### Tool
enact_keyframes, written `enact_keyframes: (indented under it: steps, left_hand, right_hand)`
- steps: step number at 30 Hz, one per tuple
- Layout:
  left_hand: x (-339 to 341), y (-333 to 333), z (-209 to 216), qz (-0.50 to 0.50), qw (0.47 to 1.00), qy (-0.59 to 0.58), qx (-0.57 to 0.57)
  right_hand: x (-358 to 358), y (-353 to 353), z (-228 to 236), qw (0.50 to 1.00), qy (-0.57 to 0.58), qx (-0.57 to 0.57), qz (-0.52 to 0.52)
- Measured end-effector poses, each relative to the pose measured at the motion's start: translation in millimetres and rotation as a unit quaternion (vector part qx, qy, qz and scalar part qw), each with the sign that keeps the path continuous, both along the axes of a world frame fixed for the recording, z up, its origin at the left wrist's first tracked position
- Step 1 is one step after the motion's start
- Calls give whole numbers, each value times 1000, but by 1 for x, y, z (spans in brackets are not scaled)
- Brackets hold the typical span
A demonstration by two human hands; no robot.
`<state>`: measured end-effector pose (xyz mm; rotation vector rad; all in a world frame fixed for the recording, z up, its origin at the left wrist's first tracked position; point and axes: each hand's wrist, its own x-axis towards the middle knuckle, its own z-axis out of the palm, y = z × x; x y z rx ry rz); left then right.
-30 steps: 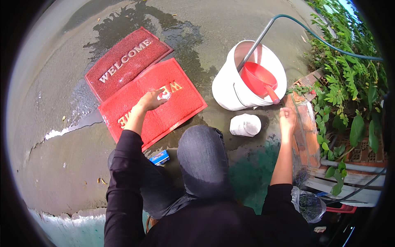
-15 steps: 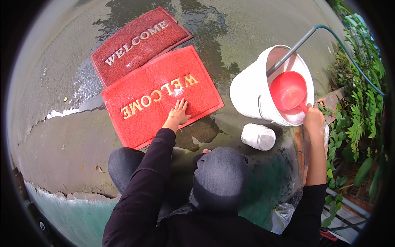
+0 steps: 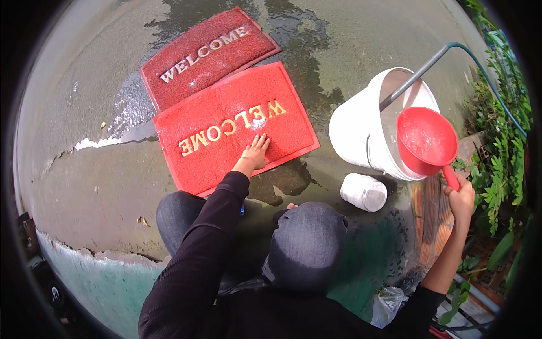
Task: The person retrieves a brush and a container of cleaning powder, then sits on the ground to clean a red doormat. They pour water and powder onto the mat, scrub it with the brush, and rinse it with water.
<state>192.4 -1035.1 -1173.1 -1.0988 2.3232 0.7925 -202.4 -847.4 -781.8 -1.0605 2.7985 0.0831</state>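
My left hand lies flat with fingers spread on the near edge of a bright red doormat with raised yellow lettering. By its handle, my right hand grips a red dipper with water in it. The dipper is over the near right rim of a white bucket, which stands to the right of the mat. A grey pipe joined to a green hose leans in the bucket. Beyond the bright mat, a darker red doormat with pale lettering lies partly under its far edge.
A white lidded jar lies on its side between my knee and the bucket. Bricks and green plants border the right. A clear plastic bag is near my right arm. The concrete floor is wet in places.
My right hand has raised the dipper out of the bucket's mouth toward its near right rim, with water in it. My left hand stays on the bright mat. The whole view has shifted slightly.
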Motion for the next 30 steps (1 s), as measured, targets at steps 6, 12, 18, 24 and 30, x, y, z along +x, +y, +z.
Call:
enact_keyframes:
  steps: [6, 12, 18, 24, 30]
  left_hand:
    - [-20, 11, 5, 24, 999, 10, 25]
    - [0, 20, -1, 216, 968, 118, 52]
    - [-2, 7, 12, 610, 604, 425, 287]
    - [-9, -18, 19, 705, 368, 488, 359]
    - [-7, -16, -9, 569, 754, 296, 141]
  right_hand:
    - [31, 56, 50, 949, -182, -254, 34]
    - [91, 29, 44, 936, -274, -216, 42]
    - [147, -34, -41, 917, -318, -158, 183]
    - [209, -83, -90, 902, -22, -15, 431]
    - [204, -81, -100, 935, -28, 15, 352]
